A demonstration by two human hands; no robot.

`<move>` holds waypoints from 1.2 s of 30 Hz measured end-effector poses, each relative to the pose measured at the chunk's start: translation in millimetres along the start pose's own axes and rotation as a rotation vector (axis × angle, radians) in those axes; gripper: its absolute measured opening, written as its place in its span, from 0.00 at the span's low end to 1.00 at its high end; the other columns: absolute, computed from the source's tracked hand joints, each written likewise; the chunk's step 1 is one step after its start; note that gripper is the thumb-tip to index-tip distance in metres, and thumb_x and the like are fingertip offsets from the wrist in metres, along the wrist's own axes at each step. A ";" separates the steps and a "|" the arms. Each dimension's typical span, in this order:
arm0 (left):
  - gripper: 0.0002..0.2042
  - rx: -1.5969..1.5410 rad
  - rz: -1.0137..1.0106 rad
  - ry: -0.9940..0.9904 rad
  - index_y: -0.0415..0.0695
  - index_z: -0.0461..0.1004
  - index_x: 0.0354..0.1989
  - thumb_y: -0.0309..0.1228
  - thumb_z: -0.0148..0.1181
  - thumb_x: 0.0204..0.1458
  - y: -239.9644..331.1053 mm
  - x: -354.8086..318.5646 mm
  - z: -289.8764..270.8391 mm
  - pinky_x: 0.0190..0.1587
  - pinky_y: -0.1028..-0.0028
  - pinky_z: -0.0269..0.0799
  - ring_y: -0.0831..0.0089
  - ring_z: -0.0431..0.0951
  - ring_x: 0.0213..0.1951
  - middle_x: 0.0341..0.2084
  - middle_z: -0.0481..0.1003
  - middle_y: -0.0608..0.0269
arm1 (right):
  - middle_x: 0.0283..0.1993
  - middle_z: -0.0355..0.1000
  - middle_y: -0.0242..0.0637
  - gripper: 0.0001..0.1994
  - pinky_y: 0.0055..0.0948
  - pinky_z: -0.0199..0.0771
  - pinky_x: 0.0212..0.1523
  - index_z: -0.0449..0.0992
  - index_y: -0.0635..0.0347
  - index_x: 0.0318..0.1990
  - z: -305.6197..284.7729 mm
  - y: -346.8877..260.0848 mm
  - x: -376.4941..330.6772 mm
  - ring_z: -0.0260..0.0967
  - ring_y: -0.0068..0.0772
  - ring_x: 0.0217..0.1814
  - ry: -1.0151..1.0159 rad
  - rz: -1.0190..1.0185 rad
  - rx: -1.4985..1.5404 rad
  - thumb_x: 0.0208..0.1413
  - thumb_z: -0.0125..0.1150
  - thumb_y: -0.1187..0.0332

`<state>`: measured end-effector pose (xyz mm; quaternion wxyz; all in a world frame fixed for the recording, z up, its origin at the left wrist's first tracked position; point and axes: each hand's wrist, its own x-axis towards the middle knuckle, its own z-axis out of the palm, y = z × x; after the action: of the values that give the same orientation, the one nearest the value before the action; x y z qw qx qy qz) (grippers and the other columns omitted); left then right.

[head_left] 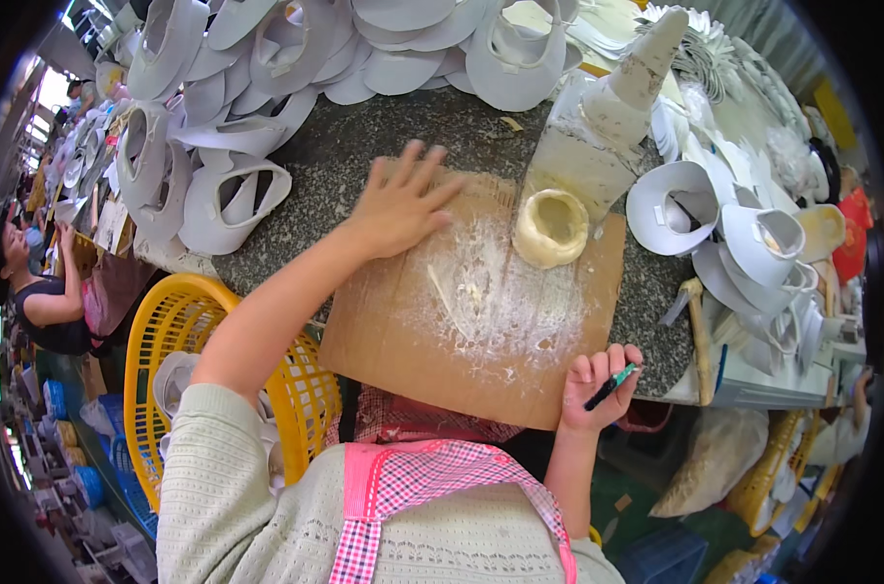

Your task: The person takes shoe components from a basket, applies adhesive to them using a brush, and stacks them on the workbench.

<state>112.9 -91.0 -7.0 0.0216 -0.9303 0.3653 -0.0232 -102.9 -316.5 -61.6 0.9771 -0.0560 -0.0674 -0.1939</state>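
Observation:
My left hand (401, 206) lies with its fingers spread at the far left edge of a brown cardboard sheet (384, 321), slightly blurred and holding nothing. Whitish flakes and smears (476, 292) cover the middle of the sheet. At the sheet's right edge my right hand (596, 391) has its fingers curled around a short pen-like tool (612, 386), black with a green end; I cannot make out its exact kind. Beyond the sheet's right part stands a caked, cream-coloured round pot (551, 229), beside a whitish crusted block with a cone-shaped top (646, 63).
White shoe-upper-like pieces (233, 200) are heaped at the far left; more (674, 209) lie right. A wooden-handled tool (700, 341) rests at the speckled tabletop's (364, 127) right edge. A yellow basket (140, 389) stands left. Another person (53, 292) is farther left.

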 end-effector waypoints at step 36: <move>0.16 0.033 -0.999 -0.075 0.46 0.72 0.41 0.38 0.54 0.45 -107.4 -361.5 -31.8 0.40 0.71 0.69 0.68 0.75 0.35 0.35 0.74 0.58 | 0.29 0.56 0.31 0.08 0.24 0.54 0.25 0.61 0.59 0.40 30.7 -5.3 0.1 0.56 0.23 0.26 0.043 0.195 -0.429 0.55 0.46 0.67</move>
<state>-80.7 232.9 20.9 0.0358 -0.9914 -0.1260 -0.0031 -108.2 -317.2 -30.9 0.9582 -0.2643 0.0018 -0.1098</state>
